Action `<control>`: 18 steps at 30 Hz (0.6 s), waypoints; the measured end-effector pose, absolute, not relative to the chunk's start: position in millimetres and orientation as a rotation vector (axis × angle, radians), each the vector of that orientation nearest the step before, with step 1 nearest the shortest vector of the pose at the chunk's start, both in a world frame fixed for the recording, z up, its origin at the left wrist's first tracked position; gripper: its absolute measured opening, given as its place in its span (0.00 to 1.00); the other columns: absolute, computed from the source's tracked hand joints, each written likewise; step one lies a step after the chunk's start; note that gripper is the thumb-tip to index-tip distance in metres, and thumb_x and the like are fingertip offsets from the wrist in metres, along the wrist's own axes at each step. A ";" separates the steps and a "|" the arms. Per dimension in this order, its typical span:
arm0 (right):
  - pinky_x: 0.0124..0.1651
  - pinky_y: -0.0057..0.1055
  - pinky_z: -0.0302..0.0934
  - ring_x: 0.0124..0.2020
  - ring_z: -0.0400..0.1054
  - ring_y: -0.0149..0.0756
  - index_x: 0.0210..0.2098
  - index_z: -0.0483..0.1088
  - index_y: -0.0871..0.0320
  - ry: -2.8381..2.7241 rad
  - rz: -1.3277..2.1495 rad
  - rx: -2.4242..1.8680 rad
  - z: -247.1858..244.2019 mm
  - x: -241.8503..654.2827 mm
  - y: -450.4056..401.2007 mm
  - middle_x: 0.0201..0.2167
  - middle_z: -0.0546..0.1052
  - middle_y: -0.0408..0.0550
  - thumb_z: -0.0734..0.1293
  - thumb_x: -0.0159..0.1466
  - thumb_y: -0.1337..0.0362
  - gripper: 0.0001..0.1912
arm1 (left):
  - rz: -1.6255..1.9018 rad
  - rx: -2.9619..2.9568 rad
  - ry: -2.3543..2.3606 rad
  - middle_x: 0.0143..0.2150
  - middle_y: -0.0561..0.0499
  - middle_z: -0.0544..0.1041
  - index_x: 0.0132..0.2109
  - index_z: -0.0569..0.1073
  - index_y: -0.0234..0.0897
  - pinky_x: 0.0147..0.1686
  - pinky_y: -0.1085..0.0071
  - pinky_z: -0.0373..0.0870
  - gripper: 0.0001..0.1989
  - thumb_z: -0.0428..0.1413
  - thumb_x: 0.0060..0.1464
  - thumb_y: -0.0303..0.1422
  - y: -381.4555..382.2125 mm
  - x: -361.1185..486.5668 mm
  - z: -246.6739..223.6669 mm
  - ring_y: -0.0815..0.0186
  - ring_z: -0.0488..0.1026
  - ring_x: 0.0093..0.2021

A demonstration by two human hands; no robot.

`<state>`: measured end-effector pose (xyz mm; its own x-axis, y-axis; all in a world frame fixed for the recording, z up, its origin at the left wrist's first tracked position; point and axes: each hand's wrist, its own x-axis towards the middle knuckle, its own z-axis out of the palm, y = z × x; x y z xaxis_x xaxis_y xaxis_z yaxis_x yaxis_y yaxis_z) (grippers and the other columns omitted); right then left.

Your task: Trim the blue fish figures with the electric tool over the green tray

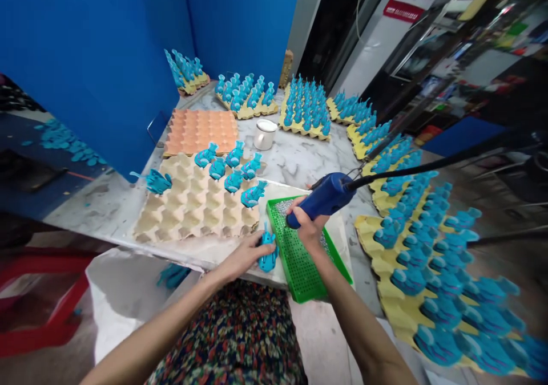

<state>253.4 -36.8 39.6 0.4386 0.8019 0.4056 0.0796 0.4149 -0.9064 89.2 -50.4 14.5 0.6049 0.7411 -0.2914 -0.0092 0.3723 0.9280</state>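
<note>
A blue plastic toy figure (pixel 268 263) is under the fingers of my left hand (pixel 245 256), held down on the pale sheet at the table's front edge. My right hand (pixel 311 225) is wrapped round a blue corded electric screwdriver (pixel 327 194), tilted above a green perforated basket (pixel 295 259). The tool's tip is not visible. Small silver metal pieces, like screws (pixel 283 207), lie in the basket. Left of the basket, a beige egg-carton tray (pixel 188 208) carries several similar blue toys (pixel 233 181) along its right side and one more (pixel 157 181) at its left edge.
Yellow trays (pixel 370 228) packed with blue toys run along the right and back of the marble table (pixel 295 162). An orange tray (pixel 201 129) and a white mug (pixel 265 135) stand farther back. The tool's black cord (pixel 411 169) stretches right. A white sack (pixel 124 294) hangs at front left.
</note>
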 end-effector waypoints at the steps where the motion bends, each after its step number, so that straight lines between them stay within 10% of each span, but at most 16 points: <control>1: 0.30 0.35 0.62 0.21 0.64 0.35 0.38 0.64 0.51 -1.031 0.546 -1.062 44.0 252.4 -38.0 0.22 0.70 0.36 0.67 0.53 0.65 0.13 | 0.534 1.078 0.828 0.26 0.54 0.69 0.37 0.72 0.36 0.24 0.74 0.59 0.13 0.58 0.47 0.41 -53.2 93.2 10.1 0.69 0.63 0.25; 18: 0.31 0.37 0.63 0.22 0.64 0.34 0.38 0.63 0.53 -1.180 0.695 -0.913 79.0 222.9 -68.4 0.22 0.70 0.38 0.64 0.53 0.63 0.13 | 0.614 1.108 0.896 0.23 0.57 0.63 0.32 0.68 0.35 0.25 0.74 0.55 0.10 0.55 0.45 0.37 -58.6 111.8 -7.7 0.71 0.58 0.25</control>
